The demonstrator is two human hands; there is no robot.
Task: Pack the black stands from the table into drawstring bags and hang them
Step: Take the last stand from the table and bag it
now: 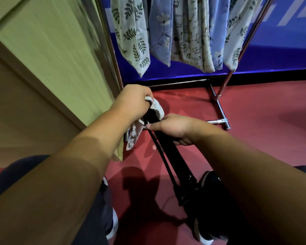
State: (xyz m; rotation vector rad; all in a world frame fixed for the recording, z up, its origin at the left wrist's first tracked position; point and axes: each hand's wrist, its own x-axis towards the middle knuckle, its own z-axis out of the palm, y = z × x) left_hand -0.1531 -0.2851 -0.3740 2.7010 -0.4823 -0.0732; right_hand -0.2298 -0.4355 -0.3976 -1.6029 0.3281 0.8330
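Observation:
A long black stand (168, 147) slants from my lap up toward the middle of the view, thin legs folded alongside it. My right hand (173, 128) grips its upper part from above. My left hand (132, 101) is closed on the mouth of a pale patterned drawstring bag (157, 107), bunched around the stand's top end. The rest of that bag droops below my left wrist. The stand's tip is hidden inside the cloth.
A chrome garment rack (219, 106) stands ahead on red carpet, with several filled floral and blue drawstring bags (189, 32) hanging from it. A light wooden table (51, 59) fills the left side. A blue wall panel (281, 50) is behind. My dark shoes (208, 181) are below.

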